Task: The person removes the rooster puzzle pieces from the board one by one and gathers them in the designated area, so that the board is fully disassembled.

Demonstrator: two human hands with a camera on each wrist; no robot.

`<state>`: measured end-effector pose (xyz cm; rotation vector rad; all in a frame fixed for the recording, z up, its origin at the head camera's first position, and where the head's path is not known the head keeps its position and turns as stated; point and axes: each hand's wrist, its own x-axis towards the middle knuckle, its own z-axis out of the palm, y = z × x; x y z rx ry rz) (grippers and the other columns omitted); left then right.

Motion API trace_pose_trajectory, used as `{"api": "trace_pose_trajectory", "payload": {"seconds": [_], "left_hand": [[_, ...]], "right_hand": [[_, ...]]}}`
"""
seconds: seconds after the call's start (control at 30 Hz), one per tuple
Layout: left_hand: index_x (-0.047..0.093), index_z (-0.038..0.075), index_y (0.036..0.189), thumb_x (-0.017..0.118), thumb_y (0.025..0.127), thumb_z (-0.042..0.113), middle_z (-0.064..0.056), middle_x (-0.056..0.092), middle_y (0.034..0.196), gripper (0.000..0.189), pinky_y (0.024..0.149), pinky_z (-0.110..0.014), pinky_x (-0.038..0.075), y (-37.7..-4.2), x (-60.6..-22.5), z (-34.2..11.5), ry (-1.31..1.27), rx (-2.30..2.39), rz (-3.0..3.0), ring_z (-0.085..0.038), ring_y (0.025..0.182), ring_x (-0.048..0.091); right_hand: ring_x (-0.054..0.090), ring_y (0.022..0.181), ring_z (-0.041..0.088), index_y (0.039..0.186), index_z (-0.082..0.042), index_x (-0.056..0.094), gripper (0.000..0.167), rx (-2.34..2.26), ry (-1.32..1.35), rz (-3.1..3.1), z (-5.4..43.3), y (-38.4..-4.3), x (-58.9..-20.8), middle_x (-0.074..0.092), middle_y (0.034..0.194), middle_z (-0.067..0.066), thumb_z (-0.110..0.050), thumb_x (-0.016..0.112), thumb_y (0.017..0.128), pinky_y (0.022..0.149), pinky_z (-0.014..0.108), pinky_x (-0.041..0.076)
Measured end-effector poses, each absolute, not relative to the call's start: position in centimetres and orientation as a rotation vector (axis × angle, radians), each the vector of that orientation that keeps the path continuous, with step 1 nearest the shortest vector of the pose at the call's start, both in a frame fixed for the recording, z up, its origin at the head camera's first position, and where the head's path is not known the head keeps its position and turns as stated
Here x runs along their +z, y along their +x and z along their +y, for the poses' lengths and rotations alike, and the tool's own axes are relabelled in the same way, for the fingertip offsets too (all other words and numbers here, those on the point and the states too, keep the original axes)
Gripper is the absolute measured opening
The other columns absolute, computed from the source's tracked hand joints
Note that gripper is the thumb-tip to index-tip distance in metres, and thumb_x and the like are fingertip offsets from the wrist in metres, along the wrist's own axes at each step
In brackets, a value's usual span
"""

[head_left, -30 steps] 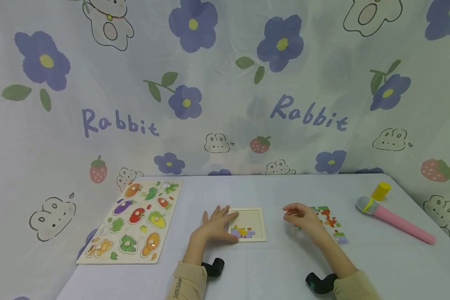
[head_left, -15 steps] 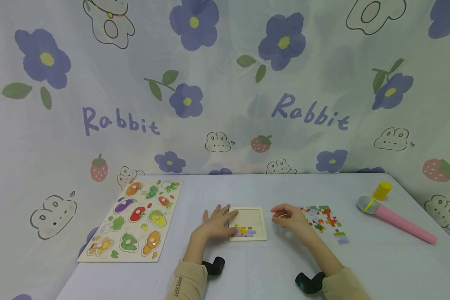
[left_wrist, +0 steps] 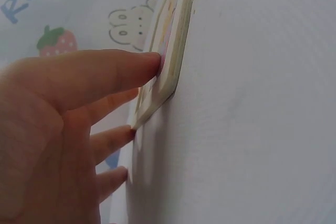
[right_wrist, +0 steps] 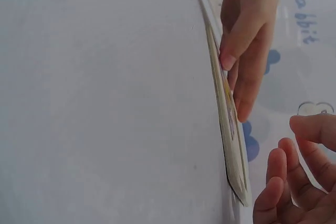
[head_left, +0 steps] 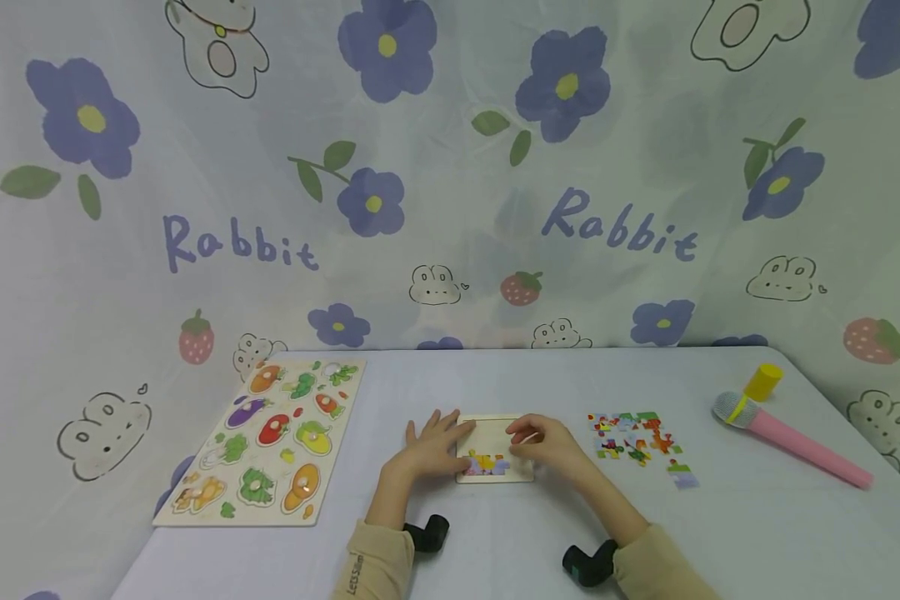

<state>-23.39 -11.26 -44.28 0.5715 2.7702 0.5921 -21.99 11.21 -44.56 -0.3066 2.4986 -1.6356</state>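
Observation:
A small jigsaw tray (head_left: 497, 431) with a pale rim lies at the middle of the table. Joined yellow and lilac puzzle pieces (head_left: 486, 464) fill part of its near side. My left hand (head_left: 429, 452) rests at the tray's left edge with fingers spread; in the left wrist view its thumb (left_wrist: 118, 72) presses on the rim. Over the tray's right side hovers my right hand (head_left: 547, 443), thumb and fingers bent toward each other. In the right wrist view that hand (right_wrist: 302, 184) is partly cut off. Whether a piece sits between its fingertips is hidden.
Loose puzzle pieces (head_left: 637, 437) lie to the right of the tray. Farther right are a pink toy microphone (head_left: 806, 450) and a yellow cylinder (head_left: 762, 382). A vegetable peg puzzle board (head_left: 285, 433) occupies the left side. A printed curtain hangs behind.
My right hand has moved left from the loose pieces to above the tray's right side, uncovering those pieces. The left hand has stayed at the tray's left edge.

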Motion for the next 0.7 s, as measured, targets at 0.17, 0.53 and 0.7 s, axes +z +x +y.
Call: {"api": "trace_pose_trajectory", "payload": {"seconds": [0.17,0.53,0.7], "left_hand": [[0.044,0.018,0.138,0.062,0.082,0.035,-0.011,0.029,0.149,0.061,0.1,-0.07,0.001,-23.3,-44.1,-11.3,0.575,0.604,2.764,-0.04,0.138,0.014],[0.045,0.013,0.138,0.064,0.081,0.034,-0.011,0.03,0.149,0.063,0.1,-0.07,0.002,-23.3,-44.2,-11.3,0.581,0.606,2.77,-0.039,0.138,0.015],[0.045,0.012,0.137,0.064,0.081,0.035,-0.011,0.031,0.148,0.063,0.1,-0.07,0.002,-23.2,-44.2,-11.3,0.576,0.612,2.776,-0.038,0.138,0.016]], "right_hand": [[0.054,0.072,0.013,0.096,-0.004,0.065,0.021,-1.437,-0.429,2.591,10.0,-21.9,-44.8,0.06,0.08,0.0,-0.007,0.071,0.077,0.062,0.026,0.045],[0.048,0.082,0.017,0.087,-0.014,0.065,0.028,-0.985,-0.51,2.807,8.7,-21.0,-44.5,0.049,0.09,0.002,-0.02,0.082,0.066,0.072,0.037,0.043],[0.048,0.075,0.015,0.083,-0.014,0.058,0.027,-1.073,-0.553,2.777,8.6,-21.0,-44.4,0.052,0.085,0.0,-0.012,0.08,0.068,0.065,0.031,0.041]]}}
